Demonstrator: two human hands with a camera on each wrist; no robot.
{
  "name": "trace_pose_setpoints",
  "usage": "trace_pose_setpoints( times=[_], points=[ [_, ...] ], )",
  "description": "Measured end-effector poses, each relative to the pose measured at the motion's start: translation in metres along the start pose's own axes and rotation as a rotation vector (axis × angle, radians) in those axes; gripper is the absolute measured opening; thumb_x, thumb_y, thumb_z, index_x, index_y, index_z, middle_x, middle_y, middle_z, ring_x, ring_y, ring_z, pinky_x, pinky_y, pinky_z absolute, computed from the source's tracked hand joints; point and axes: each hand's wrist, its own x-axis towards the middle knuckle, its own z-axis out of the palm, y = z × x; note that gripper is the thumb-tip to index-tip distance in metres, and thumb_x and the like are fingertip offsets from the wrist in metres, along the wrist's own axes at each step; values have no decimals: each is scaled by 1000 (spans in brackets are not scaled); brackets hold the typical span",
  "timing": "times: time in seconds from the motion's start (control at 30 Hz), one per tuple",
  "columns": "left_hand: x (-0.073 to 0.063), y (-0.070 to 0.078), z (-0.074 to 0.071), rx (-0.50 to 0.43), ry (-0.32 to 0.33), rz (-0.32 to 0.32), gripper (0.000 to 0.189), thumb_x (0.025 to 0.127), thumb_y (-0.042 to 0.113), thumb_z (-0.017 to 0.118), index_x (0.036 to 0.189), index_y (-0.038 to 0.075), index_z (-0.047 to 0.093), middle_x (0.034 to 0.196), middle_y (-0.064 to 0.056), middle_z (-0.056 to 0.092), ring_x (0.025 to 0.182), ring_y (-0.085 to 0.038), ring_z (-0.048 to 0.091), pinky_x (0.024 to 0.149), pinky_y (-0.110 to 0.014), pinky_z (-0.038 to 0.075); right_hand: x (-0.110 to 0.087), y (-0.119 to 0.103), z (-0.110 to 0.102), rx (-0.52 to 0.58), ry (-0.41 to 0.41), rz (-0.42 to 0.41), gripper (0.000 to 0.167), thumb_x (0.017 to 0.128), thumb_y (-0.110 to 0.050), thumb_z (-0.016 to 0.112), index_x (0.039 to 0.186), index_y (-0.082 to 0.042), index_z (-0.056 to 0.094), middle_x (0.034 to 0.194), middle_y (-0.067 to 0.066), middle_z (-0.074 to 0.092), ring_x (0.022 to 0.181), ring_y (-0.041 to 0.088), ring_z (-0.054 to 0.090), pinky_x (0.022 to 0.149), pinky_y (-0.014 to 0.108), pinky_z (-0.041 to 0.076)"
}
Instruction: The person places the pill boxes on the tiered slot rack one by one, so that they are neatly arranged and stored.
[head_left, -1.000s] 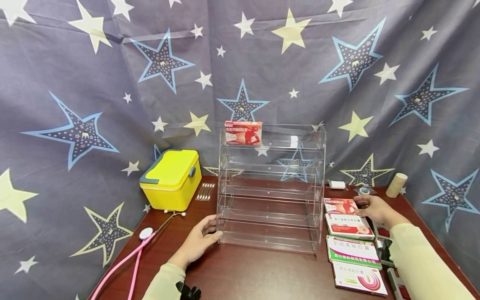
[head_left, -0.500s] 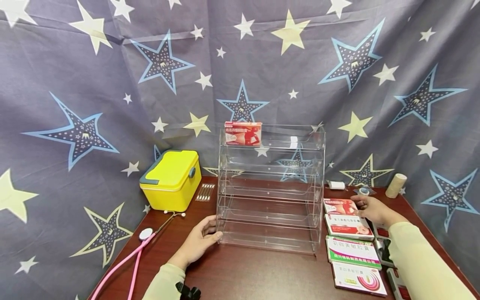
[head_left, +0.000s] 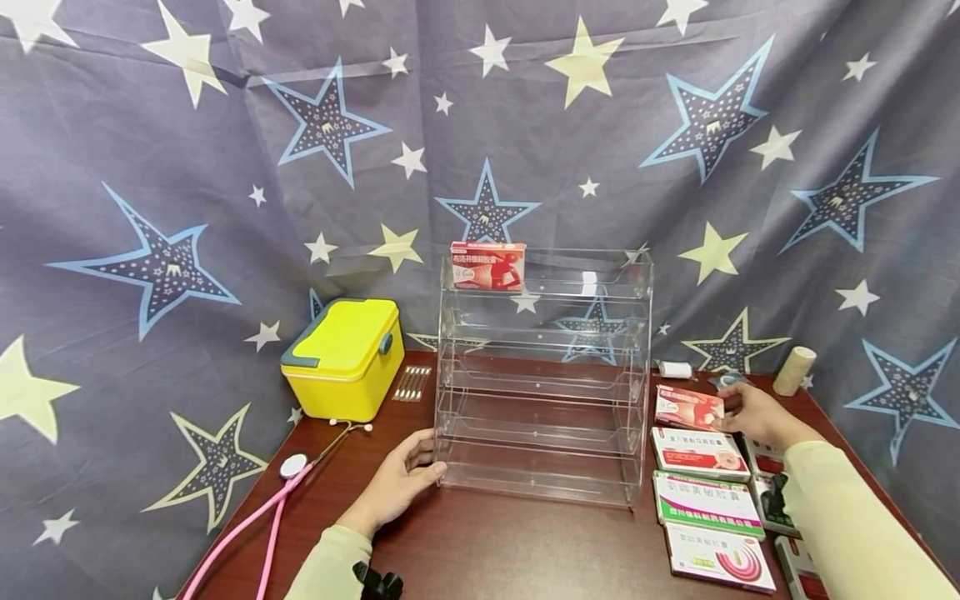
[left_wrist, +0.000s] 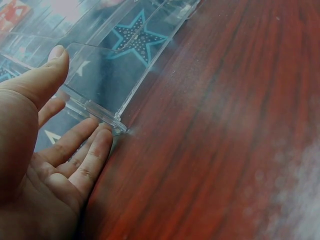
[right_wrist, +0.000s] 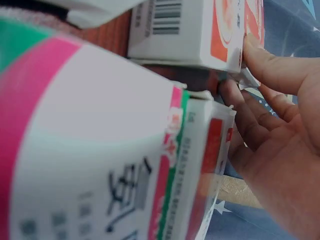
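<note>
A clear acrylic display rack [head_left: 536, 483] with several tiers stands on the table. My left hand [head_left: 397, 483] rests against its lower left corner, the thumb by the front and the relaxed fingers along the side [left_wrist: 75, 165]. At the right, my right hand [head_left: 765, 412] pinches the right end of a red and white medicine box [head_left: 688, 408], thumb on its printed face. In the right wrist view, part of the fingers is hidden behind the boxes. A like red medicine box [head_left: 487, 267] sits at the left of the rack's top tier.
Below the held box lie a red-and-white box [head_left: 697, 454], a green-and-purple box [head_left: 707, 504] and a white box [head_left: 718, 558]; more boxes [head_left: 798, 567] lie beside them. Rolls [head_left: 793, 371] stand behind. At left are a yellow case [head_left: 341, 358], cotton swabs [head_left: 412, 383] and a pink stethoscope [head_left: 247, 521].
My right hand has raised the red medicine box from its place in the row and shifted it slightly right and back. My left hand and the rack have not moved.
</note>
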Motion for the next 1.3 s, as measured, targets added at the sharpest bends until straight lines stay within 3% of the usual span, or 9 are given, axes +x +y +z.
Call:
trace_pose_setpoints(
  times=[0.17,0.43,0.57,0.7,0.8,0.93,1.07,1.17,1.3],
  points=[
    [0,2,0,4,-11,18,56,101,17,73,151,12,50,140,-21,60,122,-36,61,96,-28,52,-1,2,-2,14,38,21,62,90,-5,82,133,16,42,116,33,56,98,36,63,73,41,53],
    [0,1,-2,12,-1,0,58,101,17,73,153,10,49,140,-21,60,123,-36,60,97,-28,51,-6,0,-6,-79,97,-63,53,95,-10,76,135,16,54,115,32,67,94,34,68,75,44,56],
    [-1,1,-2,29,-1,-7,58,102,19,72,153,9,47,139,-22,59,124,-38,59,98,-28,50,-7,-1,-9,-8,170,-89,39,102,-8,67,132,15,58,109,29,69,85,25,68,69,41,57],
    [-1,1,-2,24,-3,-1,57,102,19,72,152,9,48,139,-23,60,124,-39,59,97,-28,51,-10,-11,-22,95,282,-172,33,104,-7,64,128,15,60,98,21,74,75,13,69,62,34,58],
    [0,3,-1,8,-5,2,57,101,18,73,152,10,48,139,-21,60,123,-37,60,96,-28,51,-19,-36,-44,164,405,-225,32,102,-11,68,125,11,63,89,3,76,67,7,66,56,28,56],
    [1,4,-1,-4,-4,5,56,101,17,73,152,9,49,139,-21,60,123,-37,60,96,-28,51,-36,-87,-80,281,585,-253,26,100,-14,74,122,-2,68,84,-23,70,62,0,63,54,20,52],
    [1,4,0,7,-3,12,56,102,17,72,152,9,49,138,-22,60,122,-37,60,96,-28,51,-48,-146,-104,400,716,-349,26,97,-8,75,123,-6,72,90,-21,70,69,-5,67,58,16,53],
    [1,4,-1,10,-3,9,56,102,17,72,152,9,49,138,-22,60,123,-38,60,96,-27,51,-52,-189,-111,470,759,-448,30,94,-2,76,124,1,72,93,-13,71,74,-2,70,60,16,55],
    [0,5,-1,1,-4,5,57,101,17,73,152,9,49,139,-22,60,123,-38,60,96,-27,51,-49,-235,-110,419,771,-538,29,93,-3,77,121,2,73,93,-13,72,73,-3,70,60,15,54]
  ],
)
